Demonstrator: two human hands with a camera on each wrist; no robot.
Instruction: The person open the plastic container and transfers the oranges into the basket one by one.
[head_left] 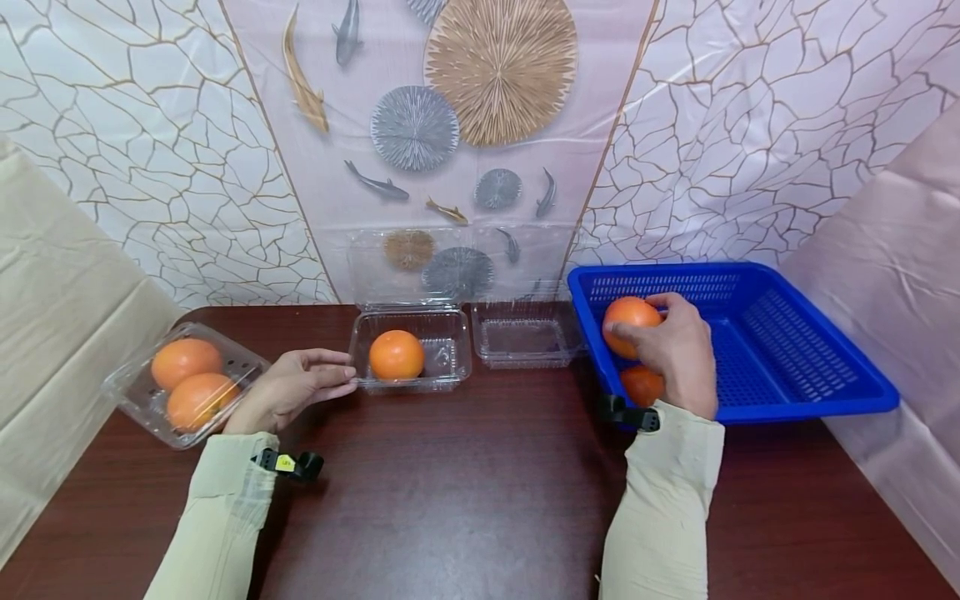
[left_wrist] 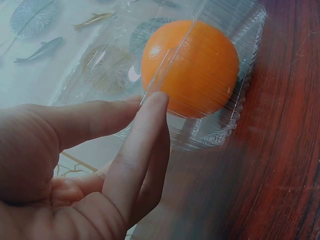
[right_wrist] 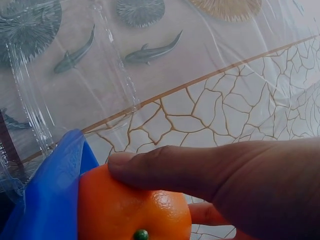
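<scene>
My left hand (head_left: 303,383) pinches the left rim of an open clear plastic clamshell box (head_left: 442,346) between thumb and fingers. One orange (head_left: 396,355) sits in that box; the left wrist view shows this orange (left_wrist: 192,70) through the clear wall, just past the fingertips. Over the left end of a blue basket (head_left: 795,408), my right hand (head_left: 678,350) grips another orange (head_left: 630,323), thumb across its near side. In the right wrist view the green stem end of this held orange (right_wrist: 130,205) shows beside the basket's blue rim (right_wrist: 55,185). A further orange (head_left: 642,385) lies below it in the basket.
A second clear box (head_left: 525,337) stands open between the first box and the basket. At the far left, a closed clear box (head_left: 142,408) holds two oranges (head_left: 187,364). A patterned sheet (head_left: 675,167) hangs behind the dark wooden table (head_left: 450,500).
</scene>
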